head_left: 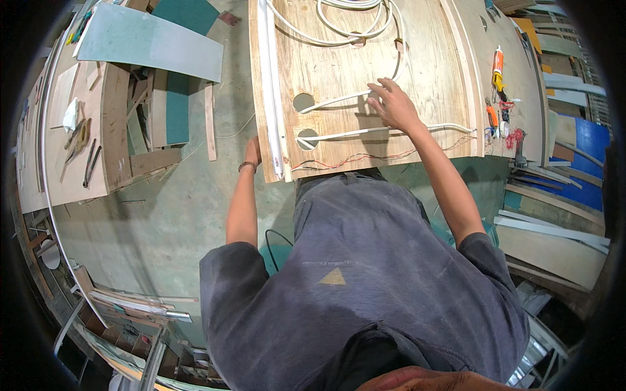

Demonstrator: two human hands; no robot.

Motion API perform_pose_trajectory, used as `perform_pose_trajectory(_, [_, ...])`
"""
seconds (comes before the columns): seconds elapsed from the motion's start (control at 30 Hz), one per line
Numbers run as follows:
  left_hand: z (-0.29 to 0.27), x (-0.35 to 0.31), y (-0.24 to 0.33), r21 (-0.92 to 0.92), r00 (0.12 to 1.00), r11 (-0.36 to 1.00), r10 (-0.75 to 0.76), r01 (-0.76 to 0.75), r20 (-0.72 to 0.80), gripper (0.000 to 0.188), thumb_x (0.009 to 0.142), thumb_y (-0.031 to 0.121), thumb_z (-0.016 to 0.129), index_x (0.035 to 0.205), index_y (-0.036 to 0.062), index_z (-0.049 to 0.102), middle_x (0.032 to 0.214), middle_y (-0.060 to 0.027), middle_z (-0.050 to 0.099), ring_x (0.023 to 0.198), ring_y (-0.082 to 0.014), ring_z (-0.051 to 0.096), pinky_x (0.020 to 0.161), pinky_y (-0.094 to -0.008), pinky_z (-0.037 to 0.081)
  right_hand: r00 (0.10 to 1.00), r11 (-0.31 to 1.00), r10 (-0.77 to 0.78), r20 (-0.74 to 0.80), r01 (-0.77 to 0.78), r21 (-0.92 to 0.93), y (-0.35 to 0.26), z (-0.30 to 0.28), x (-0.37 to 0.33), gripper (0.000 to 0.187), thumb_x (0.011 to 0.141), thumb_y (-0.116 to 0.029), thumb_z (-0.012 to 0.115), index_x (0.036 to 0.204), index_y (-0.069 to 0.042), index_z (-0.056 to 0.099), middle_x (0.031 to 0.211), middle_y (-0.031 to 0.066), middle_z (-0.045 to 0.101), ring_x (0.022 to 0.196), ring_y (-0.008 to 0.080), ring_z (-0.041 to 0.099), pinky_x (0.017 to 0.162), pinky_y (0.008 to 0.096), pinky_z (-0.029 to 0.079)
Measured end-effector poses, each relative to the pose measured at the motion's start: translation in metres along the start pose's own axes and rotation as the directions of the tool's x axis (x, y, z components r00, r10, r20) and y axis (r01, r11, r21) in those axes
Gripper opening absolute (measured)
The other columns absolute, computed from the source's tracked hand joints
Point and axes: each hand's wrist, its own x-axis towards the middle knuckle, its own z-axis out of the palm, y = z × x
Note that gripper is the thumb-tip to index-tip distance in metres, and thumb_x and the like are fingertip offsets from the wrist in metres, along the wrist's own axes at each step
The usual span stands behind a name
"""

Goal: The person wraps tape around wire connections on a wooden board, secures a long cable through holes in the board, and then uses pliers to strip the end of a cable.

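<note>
A wooden panel with round cut-out holes lies in front of me. A white cable runs from the upper left hole toward the middle of the panel and on to a loose coil at the far end. My right hand is over this cable, fingers stretched and apart; whether they touch it I cannot tell. Nearer me, a second white cable length crosses from the lower left hole. My left hand reaches down beside the panel's left edge, and its fingers are hidden there.
Thin red and black wires lie along the panel's near edge. At right are an orange-and-yellow tube and small tools. A workbench on the left holds pliers and a pale board. Stacked strips fill the right side.
</note>
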Motion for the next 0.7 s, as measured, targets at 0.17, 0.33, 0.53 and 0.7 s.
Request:
perform_pose_trajectory(0.17, [-0.006,-0.042,0.046,0.216,0.996,0.974,0.079,-0.072,-0.027,0.027,0.087,0.020,0.067,0.100,-0.0038,0.068,0.097,-0.0289,0.068,0.091,-0.0467,0.066,0.073,-0.0472,0.054,0.991,0.987,0.116,0.060,-0.122,0.105,-0.006,0.005,-0.004,0.045,0.097,-0.034,0.063,0.138,-0.014,0.060,0.146,0.0202,0.051,0.137,0.0371,0.047,0.111,0.0456,0.043])
perform_pose_trajectory(0.33, [0.015,-0.036,-0.024,-0.267,0.979,0.963,-0.093,0.042,-0.181,0.024,0.091,0.017,0.060,0.093,-0.0056,0.069,0.091,-0.0273,0.071,0.080,-0.0422,0.070,0.069,-0.0456,0.054,0.997,0.989,0.078,-0.025,-0.075,0.124,-0.005,0.026,0.004,0.047,0.097,-0.034,0.063,0.140,-0.016,0.057,0.150,0.0196,0.047,0.143,0.0369,0.040,0.115,0.0456,0.039])
perform_pose_trajectory(0.53, [0.031,-0.047,-0.014,-0.759,0.888,0.512,-0.420,0.401,0.186,0.068,0.101,0.057,0.032,0.130,0.0017,0.056,0.110,-0.0114,0.069,0.093,-0.0261,0.072,0.084,-0.0452,0.060,0.987,0.974,0.159,0.012,-0.159,0.163,0.005,0.040,-0.010,0.053,0.097,-0.035,0.062,0.147,-0.020,0.051,0.156,0.0156,0.041,0.149,0.0352,0.031,0.119,0.0446,0.035])
perform_pose_trajectory(0.7, [0.037,-0.057,0.029,-0.848,0.859,0.369,-0.481,0.380,0.176,0.053,0.101,0.040,0.033,0.110,-0.0014,0.064,0.094,-0.0146,0.069,0.077,-0.0277,0.071,0.068,-0.0437,0.060,0.988,0.971,0.157,0.003,-0.155,0.179,0.017,0.043,-0.017,0.052,0.097,-0.034,0.062,0.146,-0.020,0.052,0.156,0.0164,0.041,0.148,0.0355,0.032,0.119,0.0442,0.034])
